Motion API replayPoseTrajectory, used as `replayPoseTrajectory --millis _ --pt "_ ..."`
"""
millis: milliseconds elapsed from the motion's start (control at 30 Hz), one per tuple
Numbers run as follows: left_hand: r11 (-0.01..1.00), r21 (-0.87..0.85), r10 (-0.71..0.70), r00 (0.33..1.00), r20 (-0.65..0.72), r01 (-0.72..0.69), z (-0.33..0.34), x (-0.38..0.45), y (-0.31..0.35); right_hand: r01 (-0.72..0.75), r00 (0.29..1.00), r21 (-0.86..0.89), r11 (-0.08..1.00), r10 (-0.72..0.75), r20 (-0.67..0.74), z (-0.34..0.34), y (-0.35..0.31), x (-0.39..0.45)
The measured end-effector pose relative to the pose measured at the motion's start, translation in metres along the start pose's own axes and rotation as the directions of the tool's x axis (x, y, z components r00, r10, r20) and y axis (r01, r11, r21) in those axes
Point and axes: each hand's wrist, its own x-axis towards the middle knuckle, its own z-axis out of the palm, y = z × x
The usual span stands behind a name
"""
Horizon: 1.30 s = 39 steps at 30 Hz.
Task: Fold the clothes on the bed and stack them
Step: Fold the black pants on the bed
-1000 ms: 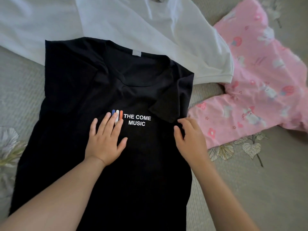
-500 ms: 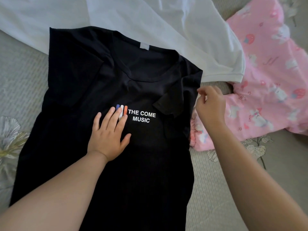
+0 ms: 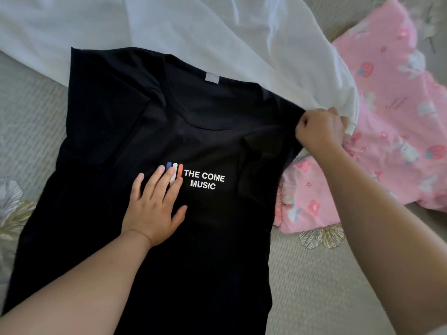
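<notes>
Black tee point(image 3: 135, 122) lay flat, front up, on bed point(image 3: 314, 286), overlapping white tee point(image 3: 193, 27). L hand point(image 3: 154, 209) pressed its chest, fingers straight & spread. R hand point(image 3: 319, 130) gripped its sleeve edge w/ curled fingers, beside pink garment point(image 3: 391, 117).

Black T-shirt point(image 3: 150, 131) front-up on bed beside white shirt point(image 3: 193, 27) and pink garment point(image 3: 391, 131) (bunny print).
</notes>
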Motion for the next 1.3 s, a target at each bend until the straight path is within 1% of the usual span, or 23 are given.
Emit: replayPoseTrajectory --millis 33,100,133,167,200,267,300,333,367,433,467,500,533,567,633,667,700,767,800,900,967,1067,1300 --pt "1.0 0.002 0.002 1.0 0.0 -0.002 0.0 0.0 0.0 -0.034 0.999 -0.003 0.999 0.034 0.007 0.001 0.004 -0.001" --pt "1.0 0.004 0.005 1.0 0.005 -0.005 0.002 0.001 0.0 -0.038 0.998 0.012 0.999 0.037 0.047 0.008 0.009 -0.007" --pt "1.0 0.005 0.006 1.0 0.007 -0.006 0.002 0.001 0.0 -0.031 0.999 0.032 0.999 0.03 0.032 0.01 0.009 -0.013" --pt "1.0 0.006 0.004 1.0 0.008 -0.004 0.003 0.001 0.0 -0.014 1.0 0.06 0.998 0.015 -0.019 0.011 0.007 -0.02" --pt "1.0 0.007 0.002 1.0 0.009 -0.002 0.003 0.001 0.0 0.035 0.995 0.099 0.994 -0.025 -0.098 0.012 0.004 -0.028" --pt "1.0 0.007 -0.005 1.0 0.012 0.004 0.004 0.001 0.0 0.218 0.958 0.197 0.956 -0.171 -0.23 0.01 -0.008 -0.04" --pt "1.0 0.009 -0.007 1.0 0.014 0.007 0.004 0.001 0.0 0.306 0.936 0.244 0.92 -0.244 -0.252 0.009 -0.014 -0.043" --pt "1.0 0.015 -0.008 1.0 0.014 0.007 0.003 0.001 0.0 0.345 0.934 0.288 0.893 -0.296 -0.2 0.008 -0.021 -0.043" --pt "1.0 0.024 -0.005 1.0 0.013 0.005 0.003 0.002 0.0 0.346 0.938 0.303 0.888 -0.336 -0.087 0.007 -0.027 -0.041" --pt "0.999 0.032 0.0 1.0 0.011 -0.001 0.003 0.001 0.0 0.393 0.898 0.176 0.903 -0.417 0.137 0.011 -0.033 -0.03" --pt "0.999 0.032 0.003 1.0 0.011 -0.004 0.003 0.002 0.0 0.432 0.876 0.108 0.896 -0.445 0.189 0.013 -0.035 -0.025" --pt "1.0 0.031 0.004 1.0 0.011 -0.005 0.004 0.001 -0.001 0.451 0.865 0.076 0.889 -0.457 0.206 0.013 -0.036 -0.021" --pt "1.0 0.03 0.005 1.0 0.011 -0.006 0.003 0.001 -0.001 0.45 0.868 0.091 0.888 -0.459 0.188 0.012 -0.037 -0.019" --pt "1.0 0.029 0.007 1.0 0.01 -0.007 0.003 0.002 -0.001 0.432 0.88 0.151 0.889 -0.452 0.148 0.011 -0.04 -0.017" --pt "1.0 0.029 0.01 1.0 0.008 -0.011 0.003 0.002 -0.001 0.335 0.921 0.282 0.899 -0.376 0.103 0.009 -0.046 -0.011" --pt "1.0 0.028 0.013 1.0 0.004 -0.013 0.002 0.003 -0.001 0.269 0.941 0.314 0.911 -0.318 0.117 0.009 -0.05 -0.008" --pt "1.0 0.027 0.014 1.0 0.001 -0.014 0.002 0.003 -0.001 0.197 0.956 0.309 0.931 -0.252 0.151 0.01 -0.054 -0.004" --pt "1.0 0.021 0.013 1.0 0.002 -0.013 0.003 0.002 -0.001 0.097 0.971 0.234 0.967 -0.143 0.19 0.015 -0.061 0.0" --pt "1.0 0.018 0.012 1.0 -0.001 -0.012 0.003 0.002 -0.001 0.076 0.979 0.211 0.974 -0.114 0.17 0.019 -0.064 0.001" --pt "1.0 0.019 0.019 1.0 -0.017 -0.019 0.004 0.003 -0.001 0.026 0.999 0.173 0.985 -0.029 0.015 0.029 -0.073 -0.003" --pt "0.999 0.018 0.028 0.999 -0.03 -0.028 0.006 0.003 -0.001 -0.066 0.996 0.231 0.971 0.08 -0.051 0.035 -0.08 -0.007" --pt "0.999 0.023 0.028 0.998 -0.05 -0.027 0.008 0.002 -0.001 -0.209 0.962 0.364 0.908 0.258 -0.093 0.045 -0.092 -0.006" --pt "0.998 0.042 0.053 0.992 -0.114 -0.049 0.013 0.002 -0.002 -0.257 0.914 0.469 0.845 0.371 -0.167 0.057 -0.097 0.002"
